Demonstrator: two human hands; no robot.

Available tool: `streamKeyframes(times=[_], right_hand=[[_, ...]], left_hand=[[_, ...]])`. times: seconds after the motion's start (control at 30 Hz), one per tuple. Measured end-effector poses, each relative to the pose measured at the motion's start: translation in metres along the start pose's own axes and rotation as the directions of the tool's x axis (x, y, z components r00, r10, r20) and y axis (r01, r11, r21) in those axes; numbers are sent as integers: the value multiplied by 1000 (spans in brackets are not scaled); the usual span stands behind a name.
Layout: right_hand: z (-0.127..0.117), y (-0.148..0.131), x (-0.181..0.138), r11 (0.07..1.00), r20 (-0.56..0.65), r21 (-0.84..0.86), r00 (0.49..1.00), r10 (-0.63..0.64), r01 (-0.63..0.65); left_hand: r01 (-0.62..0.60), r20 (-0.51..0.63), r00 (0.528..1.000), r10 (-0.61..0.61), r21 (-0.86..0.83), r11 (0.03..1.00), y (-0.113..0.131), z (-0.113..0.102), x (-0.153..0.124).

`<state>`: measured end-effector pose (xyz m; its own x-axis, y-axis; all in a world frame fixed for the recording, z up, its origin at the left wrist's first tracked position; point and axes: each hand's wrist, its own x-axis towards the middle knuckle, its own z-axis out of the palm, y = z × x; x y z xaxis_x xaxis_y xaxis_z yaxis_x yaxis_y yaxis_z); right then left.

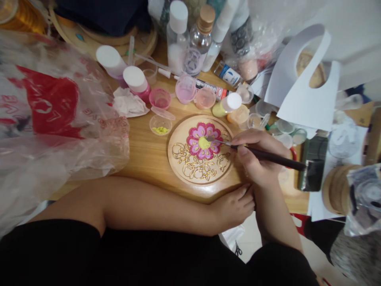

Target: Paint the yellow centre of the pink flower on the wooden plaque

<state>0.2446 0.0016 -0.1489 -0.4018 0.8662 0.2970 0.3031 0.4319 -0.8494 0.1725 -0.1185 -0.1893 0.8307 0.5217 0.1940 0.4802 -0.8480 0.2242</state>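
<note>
A round wooden disc (178,167) lies on the wooden table (145,153), bearing gold outlines and a pink flower (195,137) with a yellow centre. My right hand (257,159) is closed on a dark-handled paintbrush (268,157) whose tip touches the yellow centre. My left hand (233,206) rests at the table's near edge below the disc, fingers loosely curled against my right wrist, holding nothing I can see. My left forearm lies along the table edge.
Small paint cups stand behind the disc: yellow (160,126), pink (160,98), peach (205,97). Bottles (177,35) and tubes crowd the back. A crumpled plastic bag (53,115) fills the left. White paper (306,87) and wooden discs (333,194) sit right.
</note>
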Motion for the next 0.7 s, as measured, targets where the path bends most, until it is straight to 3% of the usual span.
streamKeyframes(times=[0.33, 0.57, 0.7], right_hand=[[0, 1, -1, 1000, -26, 28, 1000, -4, 5], [3, 1, -1, 998, -86, 56, 996, -3, 8], [1, 0, -1, 1000, -18, 17, 1000, 5, -4]], left_hand=[[-14, 13, 1000, 14, -14, 1000, 0, 0, 1], [51, -75, 996, -50, 5, 999, 3, 5, 0], [18, -29, 999, -18, -4, 1000, 1, 2, 0]])
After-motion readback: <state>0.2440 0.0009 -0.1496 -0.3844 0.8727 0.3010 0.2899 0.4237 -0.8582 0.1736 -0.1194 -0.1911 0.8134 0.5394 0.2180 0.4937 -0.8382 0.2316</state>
